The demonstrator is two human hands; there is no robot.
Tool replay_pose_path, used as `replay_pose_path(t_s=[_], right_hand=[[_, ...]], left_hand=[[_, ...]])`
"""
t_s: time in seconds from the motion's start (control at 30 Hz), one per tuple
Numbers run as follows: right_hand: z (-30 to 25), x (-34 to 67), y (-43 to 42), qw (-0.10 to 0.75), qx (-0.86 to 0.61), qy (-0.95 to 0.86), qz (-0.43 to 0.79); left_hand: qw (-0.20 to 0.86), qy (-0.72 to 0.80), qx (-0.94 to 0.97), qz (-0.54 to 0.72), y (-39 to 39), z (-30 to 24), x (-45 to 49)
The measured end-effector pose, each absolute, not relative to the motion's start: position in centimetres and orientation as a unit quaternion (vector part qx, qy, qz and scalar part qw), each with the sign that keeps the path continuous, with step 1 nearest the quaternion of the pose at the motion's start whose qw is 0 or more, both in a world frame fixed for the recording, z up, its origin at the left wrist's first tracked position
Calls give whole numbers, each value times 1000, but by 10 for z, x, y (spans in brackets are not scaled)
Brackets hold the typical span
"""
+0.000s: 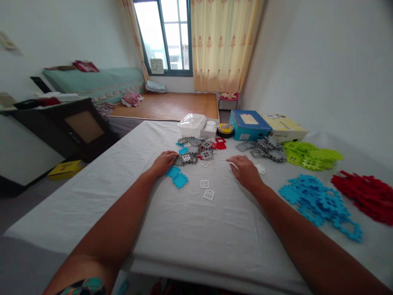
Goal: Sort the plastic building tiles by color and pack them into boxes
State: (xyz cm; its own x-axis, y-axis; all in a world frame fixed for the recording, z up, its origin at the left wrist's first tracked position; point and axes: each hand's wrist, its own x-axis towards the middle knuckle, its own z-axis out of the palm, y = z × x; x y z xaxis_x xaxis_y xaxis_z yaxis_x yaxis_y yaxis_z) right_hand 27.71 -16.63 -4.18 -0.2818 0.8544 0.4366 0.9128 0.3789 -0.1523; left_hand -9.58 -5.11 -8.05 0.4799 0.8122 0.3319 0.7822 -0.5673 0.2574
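My left hand rests at the left edge of a mixed pile of toothed plastic building pieces, mostly grey with some blue and red. Its fingers reach out flat against the pile and appear to grip nothing. Just below that hand lie flat blue pieces. My right hand is low over the white cloth, thumb and fingers apart, holding nothing visible. White window-shaped pieces lie between my hands, and another white piece is just right of my right hand. A white window piece sits on the pile near my left fingertips.
To the right lie sorted piles: grey pieces, lime green pieces, blue pieces and red pieces. Along the back stand a clear plastic container, a round yellow-and-black tin, a blue box and a yellow box.
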Motion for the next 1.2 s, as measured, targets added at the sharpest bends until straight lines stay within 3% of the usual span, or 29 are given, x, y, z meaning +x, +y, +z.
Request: replay_pose_path(t_s=[0.23, 0.77, 1.0, 1.2], right_hand=[[-46, 229, -195, 121, -341, -931, 46], [-43, 240, -184, 113, -479, -870, -14], [-44, 282, -164, 213, -590, -776, -63], [-48, 304, -155, 234, -626, -739, -87]], left_hand=[[35, 470, 856, 213, -52, -80, -95], [36, 466, 856, 219, -51, -82, -97], [35, 454, 864, 216, -50, -82, -97], [38, 464, 858, 217, -52, -79, -95]])
